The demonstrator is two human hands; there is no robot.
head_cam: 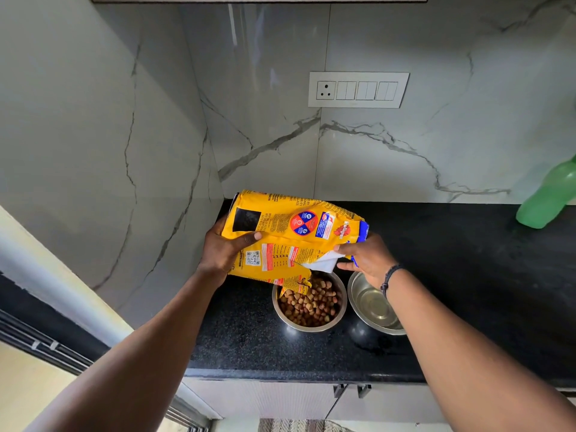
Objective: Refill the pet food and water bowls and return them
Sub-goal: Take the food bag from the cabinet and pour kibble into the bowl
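Note:
A yellow pet food bag (pixel 290 232) is tipped over a steel bowl (pixel 339 310) on the black counter, its open mouth hanging down into the bowl. Brown kibble (pixel 311 304) fills the bowl. My left hand (pixel 223 254) grips the bag's bottom end from the left, thumb across its face. My right hand (pixel 364 260) pinches the bag's torn top edge at the right. A second steel bowl (pixel 371 304) holding clear water stands just right of the food bowl, partly hidden under my right wrist.
The black granite counter (pixel 467 291) ends at a front edge above grey cabinet doors. Marble walls close the left side and back. A green plastic bottle (pixel 545 198) stands at the far right. A switch panel (pixel 358 89) is on the back wall.

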